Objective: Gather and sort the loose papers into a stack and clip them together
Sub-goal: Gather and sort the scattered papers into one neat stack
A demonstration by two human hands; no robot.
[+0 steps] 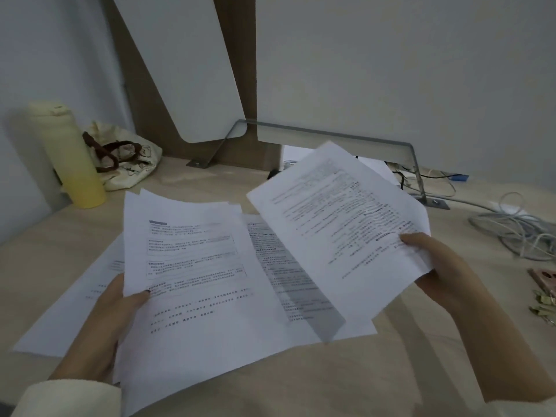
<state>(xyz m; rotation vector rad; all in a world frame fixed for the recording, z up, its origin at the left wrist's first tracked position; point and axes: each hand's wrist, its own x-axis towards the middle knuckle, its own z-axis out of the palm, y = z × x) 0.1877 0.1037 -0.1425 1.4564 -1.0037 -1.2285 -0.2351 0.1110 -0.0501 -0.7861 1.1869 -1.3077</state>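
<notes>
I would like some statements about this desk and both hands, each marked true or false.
1. The right hand holds printed sheets lifted above the desk. True.
2. The left hand is empty. False: it grips a bundle of papers by its left edge.
3. The yellow bottle lies on its side. False: it stands upright beside the cloth bag.
4. Cables lie on the desk's right side. True.
5. Every paper is in a hand. False: a sheet lies flat on the desk.

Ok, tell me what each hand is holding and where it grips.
Left hand pinches a sheaf of printed sheets at its left edge, thumb on top. Right hand pinches raised printed paper at its right edge.
</notes>
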